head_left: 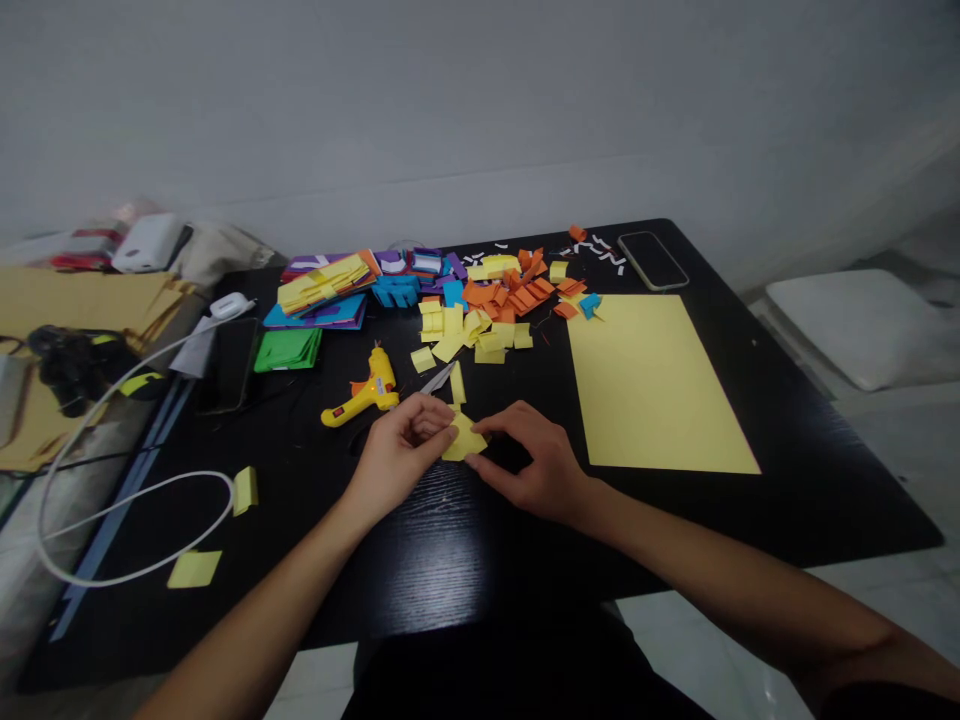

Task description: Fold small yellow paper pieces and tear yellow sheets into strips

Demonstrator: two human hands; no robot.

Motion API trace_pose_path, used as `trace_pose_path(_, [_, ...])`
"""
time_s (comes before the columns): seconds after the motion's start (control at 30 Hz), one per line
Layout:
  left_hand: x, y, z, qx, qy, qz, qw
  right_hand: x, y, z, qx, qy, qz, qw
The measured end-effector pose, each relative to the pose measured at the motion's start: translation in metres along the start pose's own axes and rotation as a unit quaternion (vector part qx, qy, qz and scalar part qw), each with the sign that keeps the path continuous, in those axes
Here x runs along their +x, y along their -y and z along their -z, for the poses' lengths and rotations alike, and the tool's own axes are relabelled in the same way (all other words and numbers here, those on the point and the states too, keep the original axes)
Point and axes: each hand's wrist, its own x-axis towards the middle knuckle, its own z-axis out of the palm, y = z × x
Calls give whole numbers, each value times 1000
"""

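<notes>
Fingertip work here: the left hand (397, 455) and right hand (544, 468) grasped a small yellow paper (464, 441) between them, a hold that called for steadiness.

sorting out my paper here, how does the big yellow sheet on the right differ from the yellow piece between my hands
The big yellow sheet is far larger than the small yellow piece. The sheet lies flat on the table with nobody touching it, while the piece is held between the left hand and right hand. The sheet has long, straight sides; the piece has short ones. Both are yellow.
</notes>
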Motion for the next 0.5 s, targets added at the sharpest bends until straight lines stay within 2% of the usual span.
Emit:
trace_pose_path(0.13, [-2,-3,1,63,-9,-25,998,-2,-3,-3,35,21,-54,998])
trace_pose_path(0.23, [-2,-5,2,101,-11,-41,994,-1,-5,-3,98,42,-122,987])
trace_pose_path(0.37, [-3,-7,4,127,-10,-58,990,3,-7,-2,203,66,-238,948])
trace_pose_path(0.5, [-2,-7,4,132,-8,-62,989,5,-9,-2,257,72,-289,919])
